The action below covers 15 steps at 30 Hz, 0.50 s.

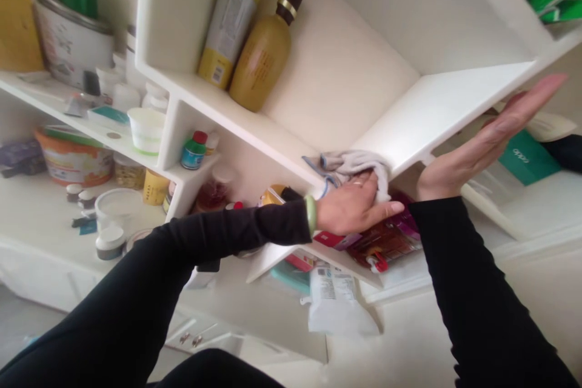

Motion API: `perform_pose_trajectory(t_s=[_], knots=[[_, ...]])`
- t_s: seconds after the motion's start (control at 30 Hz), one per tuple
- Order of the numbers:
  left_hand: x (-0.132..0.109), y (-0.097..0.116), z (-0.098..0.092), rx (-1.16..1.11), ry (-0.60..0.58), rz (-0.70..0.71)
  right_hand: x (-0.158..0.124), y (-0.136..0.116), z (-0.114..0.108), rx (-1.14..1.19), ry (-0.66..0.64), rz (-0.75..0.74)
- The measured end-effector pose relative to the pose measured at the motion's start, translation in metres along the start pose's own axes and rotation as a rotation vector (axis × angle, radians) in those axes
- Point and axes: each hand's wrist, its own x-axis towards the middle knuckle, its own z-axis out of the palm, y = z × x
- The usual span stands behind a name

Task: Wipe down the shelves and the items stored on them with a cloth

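My left hand (348,206), with a pale green bangle at its wrist, presses a light grey cloth (352,160) with a blue edge into the corner of a white shelf compartment (445,100). Its fingers are partly buried in the folds, with the thumb pointing right. My right hand (482,139) is held up at the right, fingers stretched out together and nothing in it. It is beside the compartment's edge; whether it touches it I cannot tell. In the same compartment, left of the cloth, a yellow-brown bottle with a dark cap (264,57) leans beside a yellow spray can (231,18).
Lower shelves at left hold a paint tin (75,42), a white cup (146,128), an orange tub (75,157) and several small jars. A small red-capped bottle (194,150) is near the divider. Below my hands are a white bag (339,303) and packets; a teal box (530,156) lies right.
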Motion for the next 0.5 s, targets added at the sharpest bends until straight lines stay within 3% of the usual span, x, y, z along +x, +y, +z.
perform_pose_trajectory(t_s=[0.07,0.17,0.33,0.5], knots=[[-0.011,0.004,0.0,-0.001,-0.085,0.044,-0.001,-0.008,-0.001,0.022,-0.005,-0.033],[0.001,0.005,0.001,-0.034,-0.068,0.073,-0.003,-0.02,0.001,0.06,0.044,-0.038],[0.064,0.018,-0.004,-0.101,-0.058,0.144,-0.003,-0.048,0.001,0.063,0.078,0.067],[0.135,0.043,-0.018,-0.056,0.011,0.249,0.0,-0.062,-0.006,0.098,0.006,-0.057]])
